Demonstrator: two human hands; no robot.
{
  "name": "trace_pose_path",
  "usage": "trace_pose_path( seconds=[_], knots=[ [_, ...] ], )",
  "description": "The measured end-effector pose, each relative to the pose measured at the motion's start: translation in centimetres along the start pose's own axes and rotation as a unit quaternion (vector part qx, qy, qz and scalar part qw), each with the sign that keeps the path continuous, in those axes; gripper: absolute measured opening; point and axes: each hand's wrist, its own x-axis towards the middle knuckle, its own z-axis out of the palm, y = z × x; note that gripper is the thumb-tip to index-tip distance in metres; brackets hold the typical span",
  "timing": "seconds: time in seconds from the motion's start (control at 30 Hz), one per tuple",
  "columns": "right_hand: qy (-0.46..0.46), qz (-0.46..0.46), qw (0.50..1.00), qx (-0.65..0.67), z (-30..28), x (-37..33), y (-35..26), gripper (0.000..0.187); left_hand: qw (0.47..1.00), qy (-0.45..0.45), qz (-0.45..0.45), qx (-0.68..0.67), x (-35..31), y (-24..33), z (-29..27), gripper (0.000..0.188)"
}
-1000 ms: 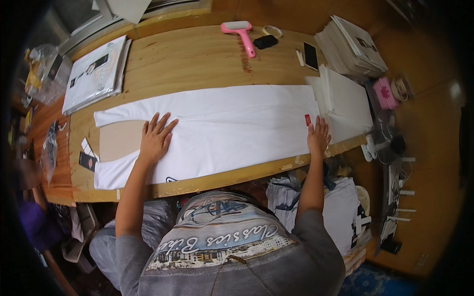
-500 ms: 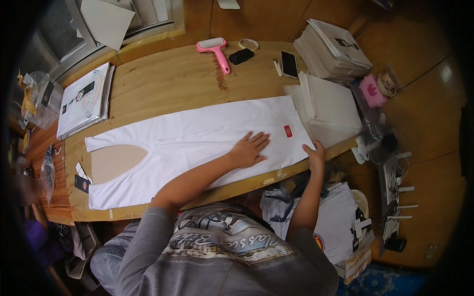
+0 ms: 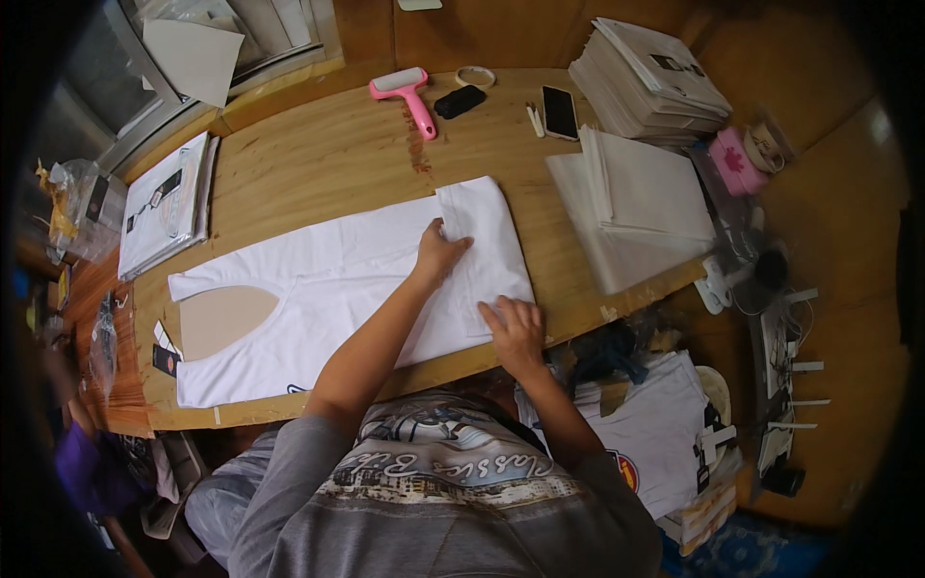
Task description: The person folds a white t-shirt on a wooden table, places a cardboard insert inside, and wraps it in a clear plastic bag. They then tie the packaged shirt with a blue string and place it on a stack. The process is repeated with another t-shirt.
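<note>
A white shirt (image 3: 337,255) lies lengthwise on the wooden table, neck opening at the left and its right end folded over toward the left. A flat beige piece (image 3: 226,323) shows inside the neck, and a dark tag (image 3: 166,360) sticks out beside it. My left hand (image 3: 443,252) is on the far part of the folded hem, fingers curled at the cloth edge; some fingertips are hidden. At the near corner of the fold, my right hand (image 3: 518,332) rests on the cloth with its fingers apart.
Along the back lie a pink-handled lint roller (image 3: 409,96), a black object (image 3: 460,102), a tape ring (image 3: 475,76) and a phone (image 3: 559,113). Clear bags (image 3: 650,183) and a packaged stack (image 3: 650,82) stand right. Packed shirts (image 3: 169,202) lie left. A person in purple (image 3: 92,462) is at the left edge.
The shirt's right end has been folded over to the left, hiding the red label. My right hand moved left with it; my left hand went from flat to curled at the hem.
</note>
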Motion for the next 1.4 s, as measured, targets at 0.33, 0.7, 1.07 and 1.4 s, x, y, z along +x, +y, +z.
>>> trace_pose_path(
  seconds=[0.33, 0.7, 1.07, 1.4],
  knots=[
    [-0.091, 0.144, 0.983, 0.072, -1.8, -3.2, 3.3, 0.033, 0.949, 0.071, 0.21, 0.225, -5.3, 3.3, 0.6, 0.072],
    [-0.111, 0.164, 0.85, 0.488, 4.2, 13.5, 18.1, 0.029, 0.767, -0.009, 0.377, 0.519, -6.9, 3.8, 3.9, 0.063],
    [-0.447, 0.128, 0.771, 0.435, 11.3, 22.1, 19.3, 0.02, 0.748, -0.065, 0.321, 0.578, -7.0, 1.7, 5.1, 0.068],
    [-0.253, -0.241, 0.927, 0.138, 9.1, 13.9, 9.6, 0.045, 0.758, -0.053, 0.287, 0.583, -8.6, 0.4, 6.8, 0.066]
  ],
)
